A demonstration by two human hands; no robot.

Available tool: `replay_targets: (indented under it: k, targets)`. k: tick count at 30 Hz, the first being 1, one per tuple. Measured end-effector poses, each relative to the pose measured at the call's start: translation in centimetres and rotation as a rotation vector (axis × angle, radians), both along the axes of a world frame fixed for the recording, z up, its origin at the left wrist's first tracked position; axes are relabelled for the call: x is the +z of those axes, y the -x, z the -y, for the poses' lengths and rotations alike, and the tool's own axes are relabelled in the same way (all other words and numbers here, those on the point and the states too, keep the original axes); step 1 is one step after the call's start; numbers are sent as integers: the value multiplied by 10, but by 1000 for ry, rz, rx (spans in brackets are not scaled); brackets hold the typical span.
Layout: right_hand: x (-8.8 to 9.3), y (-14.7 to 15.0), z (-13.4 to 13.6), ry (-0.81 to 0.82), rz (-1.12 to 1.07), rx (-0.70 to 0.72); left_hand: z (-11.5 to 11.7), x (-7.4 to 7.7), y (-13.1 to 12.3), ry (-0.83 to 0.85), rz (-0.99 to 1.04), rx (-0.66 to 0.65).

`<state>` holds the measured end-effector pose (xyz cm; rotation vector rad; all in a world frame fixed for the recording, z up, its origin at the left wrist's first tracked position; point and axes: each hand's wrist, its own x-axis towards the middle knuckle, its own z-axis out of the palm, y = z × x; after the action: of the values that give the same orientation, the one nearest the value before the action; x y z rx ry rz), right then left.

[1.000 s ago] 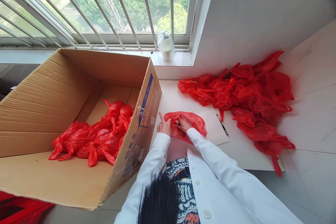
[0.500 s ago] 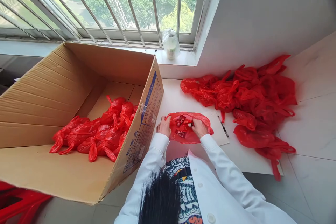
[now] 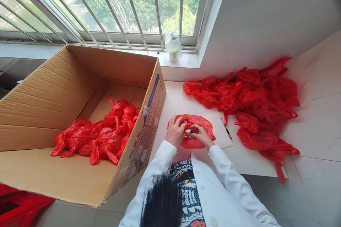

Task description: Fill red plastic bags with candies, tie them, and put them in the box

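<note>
A red plastic bag [image 3: 195,145] lies with its mouth open on the white table in front of me, small dark-red wrapped pieces partly visible inside. My right hand [image 3: 203,135] pinches a small white-and-black cylinder [image 3: 189,131] over the bag's mouth; its exact kind is too small to tell. My left hand [image 3: 174,131] reaches across the bag's left edge, fingers bent with a gap between thumb and index finger. Nothing shows between them, though the fingertips partly hide the contents.
At my left stands a large open cardboard box [image 3: 80,67] holding several tied red bags [image 3: 106,131]. A heap of red plastic bags [image 3: 247,95] covers the table's right side. A pen [image 3: 226,128] lies on white paper [image 3: 221,138]. A bagged cup [image 3: 173,46] stands on the windowsill.
My left hand has left the bag's rim and moved inward over its mouth. My right hand has shifted slightly with the cylinder, which now shows more clearly. The bag's mouth has narrowed.
</note>
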<state>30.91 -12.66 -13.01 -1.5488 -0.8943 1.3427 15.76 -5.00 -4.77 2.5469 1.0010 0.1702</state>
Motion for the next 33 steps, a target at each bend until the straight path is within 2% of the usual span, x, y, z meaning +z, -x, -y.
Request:
replay_targets:
  k: [2, 6, 9, 11, 12, 14, 17, 20, 23, 28, 31, 33]
  targets:
    - [10, -2, 3, -29, -106, 0, 2, 1, -7, 114, 7, -40]
    - [28, -8, 9, -102, -196, -6, 1, -7, -15, 378, 30, 47]
    - [37, -11, 10, -131, -283, -220, -4, -15, -15, 499, 114, 110]
    - [40, -12, 10, -102, -376, -361, -7, -20, -14, 608, 258, 182]
    - [42, -12, 10, -79, -421, -385, -8, -23, -14, 658, 349, 228]
    - [46, -10, 9, -32, -485, -340, -10, -27, -15, 716, 498, 313]
    - [48, -6, 8, -13, -488, -295, -9, -31, -15, 791, 597, 372]
    - [48, -4, 5, -31, -431, -336, -7, -31, -14, 903, 647, 364]
    - [49, -5, 4, -61, -392, -313, -4, -28, -12, 1020, 693, 367]
    - [51, -7, 5, -68, -421, -264, -1, -20, -9, 1030, 763, 386]
    - [51, -8, 4, -30, -449, -227, -1, -16, -8, 1066, 738, 387]
    - [52, -9, 3, -60, -408, -194, 0, -15, -7, 1086, 710, 380]
